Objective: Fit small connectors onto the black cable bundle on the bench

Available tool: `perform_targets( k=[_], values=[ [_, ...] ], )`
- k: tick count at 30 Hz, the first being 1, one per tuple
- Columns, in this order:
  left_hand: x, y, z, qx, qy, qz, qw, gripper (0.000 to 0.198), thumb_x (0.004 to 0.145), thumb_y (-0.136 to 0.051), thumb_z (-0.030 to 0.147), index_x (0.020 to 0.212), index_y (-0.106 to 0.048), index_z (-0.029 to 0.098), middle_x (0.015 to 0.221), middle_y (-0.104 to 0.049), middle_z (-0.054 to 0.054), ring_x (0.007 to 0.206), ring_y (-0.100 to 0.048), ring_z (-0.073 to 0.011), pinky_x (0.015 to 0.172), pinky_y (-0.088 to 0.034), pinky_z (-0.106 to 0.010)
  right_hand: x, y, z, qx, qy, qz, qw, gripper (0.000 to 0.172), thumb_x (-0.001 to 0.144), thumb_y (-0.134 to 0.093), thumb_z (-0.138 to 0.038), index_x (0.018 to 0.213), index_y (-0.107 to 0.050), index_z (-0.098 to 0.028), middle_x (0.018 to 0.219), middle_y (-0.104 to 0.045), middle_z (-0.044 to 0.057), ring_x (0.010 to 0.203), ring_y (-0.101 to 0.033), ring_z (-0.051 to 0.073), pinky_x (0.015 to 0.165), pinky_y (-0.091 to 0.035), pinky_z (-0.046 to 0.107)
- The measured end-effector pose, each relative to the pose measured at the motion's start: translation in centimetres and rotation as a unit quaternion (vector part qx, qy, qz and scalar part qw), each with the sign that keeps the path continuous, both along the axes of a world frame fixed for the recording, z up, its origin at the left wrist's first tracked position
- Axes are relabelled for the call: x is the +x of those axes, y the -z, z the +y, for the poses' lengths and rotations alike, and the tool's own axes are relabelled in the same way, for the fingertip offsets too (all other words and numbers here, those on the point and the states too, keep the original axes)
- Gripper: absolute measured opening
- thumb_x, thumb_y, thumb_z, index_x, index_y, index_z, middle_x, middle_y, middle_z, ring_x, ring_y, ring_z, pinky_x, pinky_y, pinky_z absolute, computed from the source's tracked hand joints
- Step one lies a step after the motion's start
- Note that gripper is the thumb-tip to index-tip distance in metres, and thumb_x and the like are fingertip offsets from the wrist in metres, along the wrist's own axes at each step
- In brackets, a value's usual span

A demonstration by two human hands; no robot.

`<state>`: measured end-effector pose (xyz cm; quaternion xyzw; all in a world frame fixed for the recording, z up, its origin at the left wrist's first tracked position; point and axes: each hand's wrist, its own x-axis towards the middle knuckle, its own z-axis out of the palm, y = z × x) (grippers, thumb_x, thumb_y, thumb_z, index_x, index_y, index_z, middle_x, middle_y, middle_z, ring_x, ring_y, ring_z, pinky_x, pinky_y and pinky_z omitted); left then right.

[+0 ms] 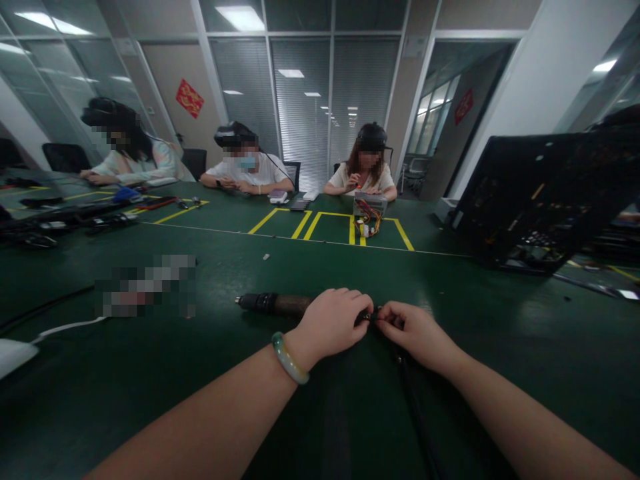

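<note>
A brown and black cylindrical tool (293, 305) lies on the green table, with a ribbed black collar and small metal tips at its left end. Over its right end, my left hand (336, 320) is closed, fingers curled down around it. A small dark piece with a brassy glint (368, 317) shows at those fingertips. Close beside it, my right hand (413, 330) pinches something small and dark that the fingers mostly hide. From beneath the right hand a black cable (413, 393) runs toward me. Whether the cable joins the tool is hidden.
A blurred-out object (150, 287) with a white cord lies left. A black computer case (530, 200) stands at the right. Three people sit opposite; a power supply (370, 205) with coloured wires is before one. Yellow tape (327, 215) marks the table (225, 380).
</note>
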<state>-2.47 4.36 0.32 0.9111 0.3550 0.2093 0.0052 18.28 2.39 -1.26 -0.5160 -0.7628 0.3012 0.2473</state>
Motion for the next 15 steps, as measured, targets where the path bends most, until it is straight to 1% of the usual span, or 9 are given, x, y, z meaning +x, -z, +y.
perform_targets(
  k=[4,8,10,15],
  values=[
    [0.05,-0.14,-0.11,0.001,-0.021,0.0,1.0,0.02,0.081,-0.063,0.03,0.097,-0.055,0.021,0.091,-0.061,-0.001,0.086,-0.057,-0.0194,0.075,-0.045,-0.034,0.04,0.25,0.09,0.004,0.004,-0.004,1.0,0.01,0.088,-0.056,-0.028,0.086,-0.063,-0.021,0.074,-0.063,-0.002,0.063,-0.055,0.013,0.055,-0.039,0.023],
    [0.02,-0.09,-0.11,-0.003,-0.003,-0.005,1.0,0.015,0.081,-0.062,0.03,0.092,-0.056,0.022,0.091,-0.061,0.0,0.088,-0.057,-0.0193,0.078,-0.044,-0.034,0.04,0.04,-0.02,0.003,0.0,-0.01,1.0,0.01,0.088,-0.056,-0.028,0.087,-0.063,-0.021,0.076,-0.064,-0.002,0.065,-0.056,0.014,0.056,-0.039,0.023],
    [-0.01,-0.03,-0.09,-0.005,0.004,-0.006,1.0,0.014,0.082,-0.062,0.03,0.092,-0.056,0.022,0.091,-0.061,0.0,0.088,-0.057,-0.0193,0.079,-0.043,-0.034,0.03,-0.07,-0.05,0.003,-0.002,-0.009,1.0,0.01,0.089,-0.055,-0.028,0.087,-0.063,-0.022,0.076,-0.064,-0.002,0.065,-0.056,0.014,0.057,-0.04,0.023],
    [0.0,0.11,-0.06,-0.009,-0.019,-0.007,1.0,0.021,0.081,-0.062,0.032,0.097,-0.055,0.021,0.09,-0.061,0.0,0.085,-0.057,-0.019,0.076,-0.044,-0.034,-0.04,-0.1,-0.05,0.005,0.004,-0.006,1.0,0.01,0.088,-0.056,-0.028,0.085,-0.063,-0.021,0.074,-0.063,-0.002,0.064,-0.055,0.014,0.056,-0.039,0.023]
  ],
)
